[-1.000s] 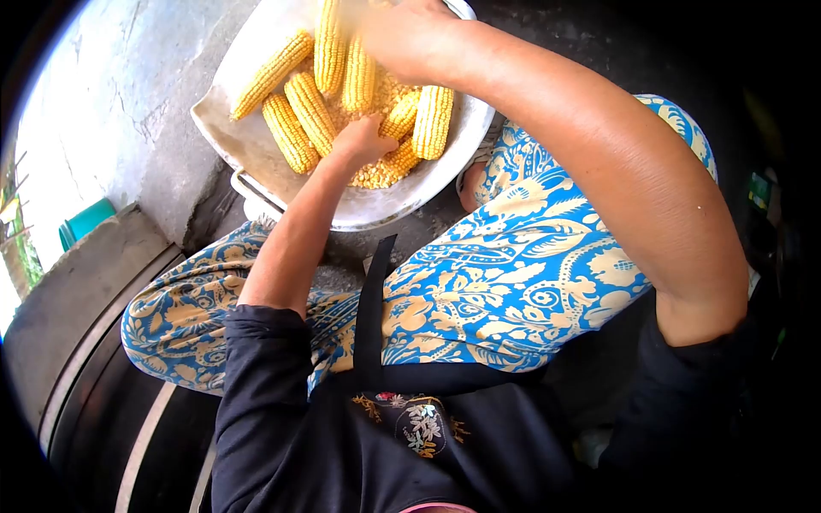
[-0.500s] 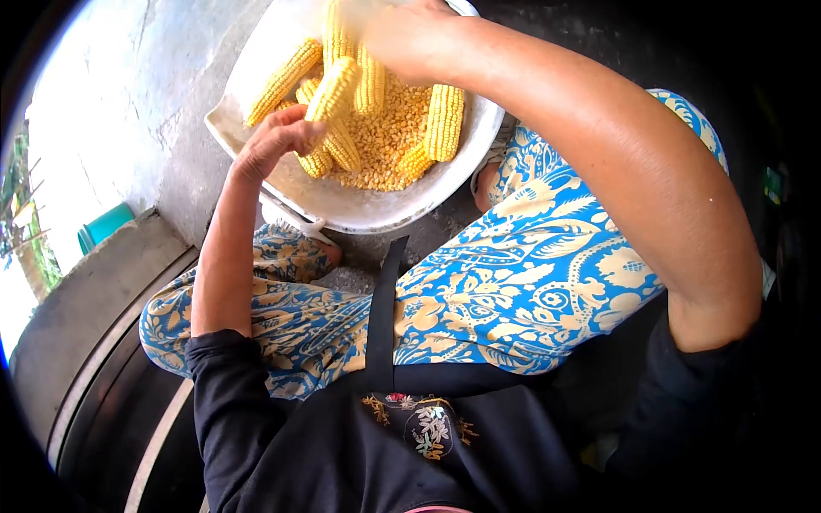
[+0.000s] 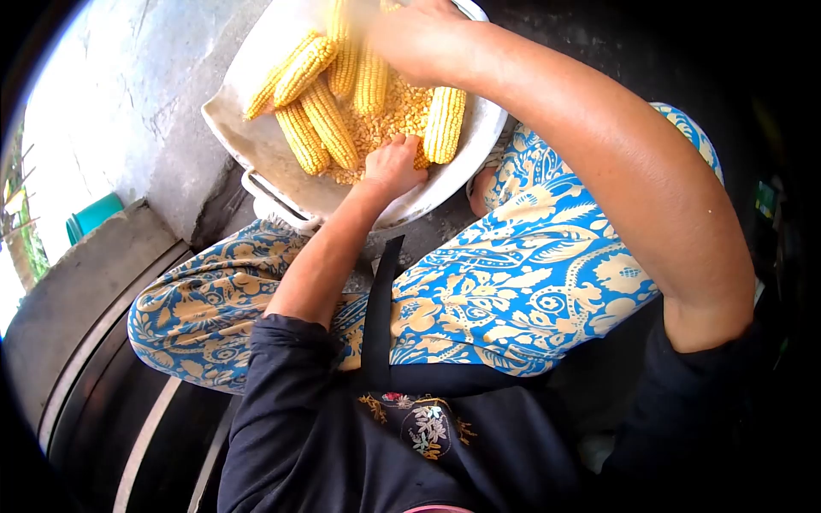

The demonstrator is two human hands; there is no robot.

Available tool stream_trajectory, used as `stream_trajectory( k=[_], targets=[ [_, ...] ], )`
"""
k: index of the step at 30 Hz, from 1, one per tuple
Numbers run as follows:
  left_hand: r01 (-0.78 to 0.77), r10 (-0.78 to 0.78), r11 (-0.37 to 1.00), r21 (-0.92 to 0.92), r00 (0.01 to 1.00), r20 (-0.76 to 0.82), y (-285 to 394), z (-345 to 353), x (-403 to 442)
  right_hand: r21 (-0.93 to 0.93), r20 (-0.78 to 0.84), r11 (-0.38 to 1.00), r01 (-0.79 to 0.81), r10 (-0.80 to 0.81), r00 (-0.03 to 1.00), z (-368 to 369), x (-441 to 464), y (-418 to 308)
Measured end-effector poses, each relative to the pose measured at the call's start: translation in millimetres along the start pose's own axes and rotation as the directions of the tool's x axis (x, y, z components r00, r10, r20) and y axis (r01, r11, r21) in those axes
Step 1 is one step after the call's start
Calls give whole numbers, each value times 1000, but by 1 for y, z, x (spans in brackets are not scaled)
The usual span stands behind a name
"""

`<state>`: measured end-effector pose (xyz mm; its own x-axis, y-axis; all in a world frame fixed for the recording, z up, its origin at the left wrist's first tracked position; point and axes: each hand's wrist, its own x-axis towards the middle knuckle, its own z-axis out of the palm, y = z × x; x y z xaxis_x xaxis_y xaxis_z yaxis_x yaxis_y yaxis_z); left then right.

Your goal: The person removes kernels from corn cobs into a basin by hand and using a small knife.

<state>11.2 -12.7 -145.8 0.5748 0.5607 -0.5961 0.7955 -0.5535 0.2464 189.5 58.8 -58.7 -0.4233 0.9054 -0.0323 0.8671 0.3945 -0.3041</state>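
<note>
A white basin [image 3: 224,120] holds loose corn kernels [image 3: 380,120] and several yellow corn cobs. My left hand [image 3: 395,165] reaches down into the front of the basin, its fingers bent over a corn cob [image 3: 421,154] that is mostly hidden beneath it. Just right of that hand stands another cob [image 3: 445,125], leaning on the basin wall. At the left side a cob [image 3: 306,70] lies across others, with two more cobs below it. My right hand [image 3: 409,41] is over the far part of the basin, smeared by motion, so its fingers and anything in them cannot be made out.
The basin rests on a grey concrete floor [image 3: 162,94] between my bent legs, which are in blue patterned cloth [image 3: 513,274]. A white side handle [image 3: 278,201] faces my left leg. At the far left are a concrete ledge [image 3: 94,269] and a teal container [image 3: 94,216].
My left hand has let go of a cob, which now lies on the left-hand cobs, and has moved right and down to the front cob. My right hand stays over the basin.
</note>
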Motion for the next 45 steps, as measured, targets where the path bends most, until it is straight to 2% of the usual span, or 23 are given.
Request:
stream_trajectory(
  k=[2,3,4,7,9,11,14,18,20,21,22,25,27,28,31,32,33,35,38,40,42,43,45],
  targets=[
    [86,-86,996,1,994,66,8,-6,3,-129,245,988,-81,111,963,-56,-18,-20],
    [83,-84,996,9,992,92,5,-8,4,-122,251,989,-84,112,961,-52,-16,-18],
    [103,-102,995,-2,986,130,6,-21,2,-92,94,994,-64,72,993,-36,-17,-11],
    [115,-112,993,-12,983,143,-20,-27,-1,-87,117,992,-88,98,988,-39,-19,-11],
    [201,-180,970,-139,972,152,-30,-50,-14,-109,179,985,-131,149,972,-48,-16,-18],
    [221,-209,954,-205,975,78,-35,-66,-27,-102,164,989,-110,126,978,-45,-18,-17],
    [55,-185,890,-453,951,-249,-39,-79,-39,-116,180,988,-103,123,976,-51,-18,-19],
    [-35,-160,850,-526,934,-320,-23,-116,-56,-146,215,982,-118,148,965,-56,-20,-22],
    [-73,-190,630,-773,951,-244,-21,-128,-63,-144,245,979,-141,173,954,-61,-19,-25],
    [-198,-169,348,-916,948,-269,-22,-125,-63,-158,253,977,-142,179,951,-60,-18,-26],
    [-245,-191,182,-952,941,-279,-18,-130,-69,-150,247,978,-148,182,952,-56,-19,-24],
    [-321,-220,-227,-919,937,-273,-19,-127,-86,-139,295,980,-143,179,938,-48,-24,-17],
    [-330,-217,-550,-767,943,-251,-16,-122,-93,-108,301,982,-156,182,936,-49,-29,-20],
    [-350,-198,-629,-694,936,-292,-17,-120,-93,-93,307,976,-199,218,926,-49,-30,-24],
    [-473,-382,-666,-577,880,-281,-7,-126,-92,-69,357,961,-268,275,893,-46,-36,-23],
    [-411,-290,-704,-580,911,-294,-21,-116,-87,-33,379,945,-324,312,871,-47,-40,-25],
    [-413,-395,-676,-610,902,-172,-12,-129,-97,6,401,925,-381,346,848,-46,-44,-27],
    [-361,-348,-791,-493,929,-123,-16,-133,-91,27,414,909,-416,369,832,-44,-49,-27],
    [-316,-254,-862,-396,946,-202,-29,-116,-80,130,409,879,-458,374,833,-72,-56,-40],
    [-350,-304,-857,-379,936,-179,-29,-114,-76,176,401,840,-514,416,816,-99,-68,-48],
    [-359,-311,-861,-360,932,-185,-35,-108,-71,339,324,755,-562,467,823,-124,-90,-64],
    [-351,-306,-870,-347,935,-179,-36,-106,-70,325,334,755,-569,472,816,-131,-104,-75],
    [-390,-366,-845,-367,921,-135,-33,-104,-69,566,159,672,-478,479,863,-141,-133,-98]
  ],
)
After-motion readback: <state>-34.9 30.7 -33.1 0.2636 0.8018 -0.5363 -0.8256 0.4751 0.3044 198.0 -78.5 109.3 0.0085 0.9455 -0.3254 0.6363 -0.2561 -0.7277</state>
